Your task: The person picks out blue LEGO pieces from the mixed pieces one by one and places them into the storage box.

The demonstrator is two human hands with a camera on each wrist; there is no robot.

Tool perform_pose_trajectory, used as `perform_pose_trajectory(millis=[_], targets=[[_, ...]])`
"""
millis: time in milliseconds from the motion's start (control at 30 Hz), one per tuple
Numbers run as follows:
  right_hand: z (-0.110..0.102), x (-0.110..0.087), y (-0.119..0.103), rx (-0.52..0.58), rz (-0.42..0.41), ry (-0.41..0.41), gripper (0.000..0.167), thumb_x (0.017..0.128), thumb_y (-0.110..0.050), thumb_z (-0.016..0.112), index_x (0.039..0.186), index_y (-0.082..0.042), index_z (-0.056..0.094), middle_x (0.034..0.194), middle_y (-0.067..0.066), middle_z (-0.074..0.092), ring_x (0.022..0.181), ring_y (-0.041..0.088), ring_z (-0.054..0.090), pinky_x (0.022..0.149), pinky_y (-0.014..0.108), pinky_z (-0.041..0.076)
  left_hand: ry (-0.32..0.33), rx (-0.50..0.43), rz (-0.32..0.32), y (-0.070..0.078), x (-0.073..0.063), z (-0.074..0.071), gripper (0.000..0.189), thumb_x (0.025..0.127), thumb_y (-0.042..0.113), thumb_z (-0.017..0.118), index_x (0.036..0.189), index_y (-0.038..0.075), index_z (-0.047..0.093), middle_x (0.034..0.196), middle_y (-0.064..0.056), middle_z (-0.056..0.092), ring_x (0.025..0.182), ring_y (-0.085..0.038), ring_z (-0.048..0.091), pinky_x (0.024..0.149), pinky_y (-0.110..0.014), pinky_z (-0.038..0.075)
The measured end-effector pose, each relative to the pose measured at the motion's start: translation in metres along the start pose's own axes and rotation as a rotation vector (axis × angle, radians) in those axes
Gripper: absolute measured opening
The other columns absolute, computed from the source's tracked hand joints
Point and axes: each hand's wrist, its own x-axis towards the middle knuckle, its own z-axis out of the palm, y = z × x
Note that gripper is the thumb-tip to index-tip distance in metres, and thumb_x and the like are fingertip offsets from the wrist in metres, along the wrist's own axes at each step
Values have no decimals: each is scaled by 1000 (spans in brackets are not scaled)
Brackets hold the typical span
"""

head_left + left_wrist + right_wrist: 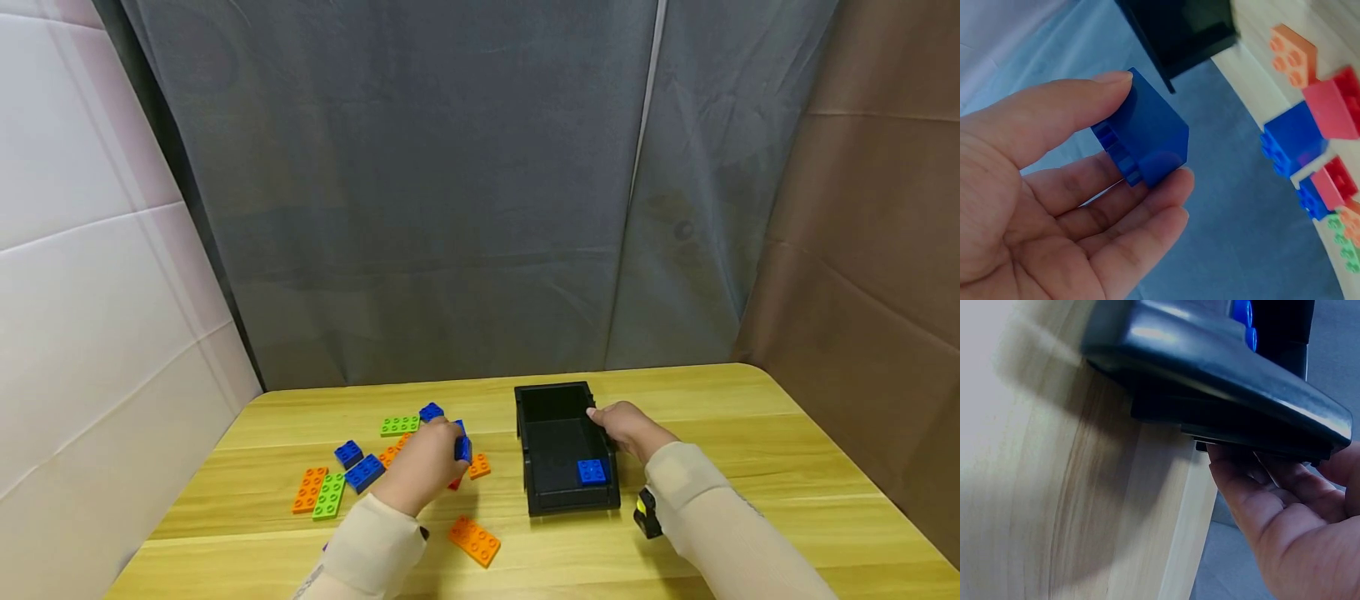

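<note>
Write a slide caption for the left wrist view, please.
Left hand holding a blue brick, with other bricks at the frame's right.

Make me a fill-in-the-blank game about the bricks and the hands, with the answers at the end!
1. The colour of the brick pinched by the left hand is ____.
2. The colour of the tray held by the right hand is ____.
3. The number of bricks seen inside the tray is ____.
4. The brick nearest to the leftmost orange brick is coloured ____.

Missing words: blue; black; one; green.

A grey curtain [420, 192] hangs behind a wood-grain table [720, 404], with white cloth [97, 275] at left, brown cloth [877, 275] at right.
</note>
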Motion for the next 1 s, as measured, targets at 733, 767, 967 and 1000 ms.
perform_pose_trajectory(millis=[733, 767, 967, 1000], targets=[[0, 1, 0, -1, 3, 12, 38, 105, -23, 40, 116, 11, 54, 104, 19, 57, 98, 29, 59, 101, 49, 43, 4, -1, 92, 43, 12, 5, 20, 80, 11, 78, 92, 0, 67, 82, -6, 55, 69, -16, 51, 66, -28, 54], [0, 1, 0, 2, 4, 13, 38, 105, -22, 40, 115, 11, 54, 104, 19, 57, 97, 29, 60, 101, 49, 44, 5, 8, 103, 45, 13, 6, 19, 80, 11, 78, 91, 1, 67, 82, -6, 55, 68, -16, 50, 65, -27, 54], [1, 0, -1, 12, 0, 12, 38, 105, -22, 40, 118, 11, 53, 106, 20, 57, 99, 30, 60, 100, 48, 45, 1, 31, 137, 57, 15, 10, 23, 79, 12, 79, 95, 0, 69, 83, -6, 59, 70, -15, 54, 67, -26, 56], [1, 0, -2, 10, -1, 11, 39, 105, -23, 40, 118, 12, 53, 107, 21, 56, 100, 31, 60, 100, 49, 44, -2, 32, 139, 58, 15, 10, 24, 79, 12, 79, 96, 0, 69, 84, -7, 59, 70, -16, 55, 68, -27, 56]])
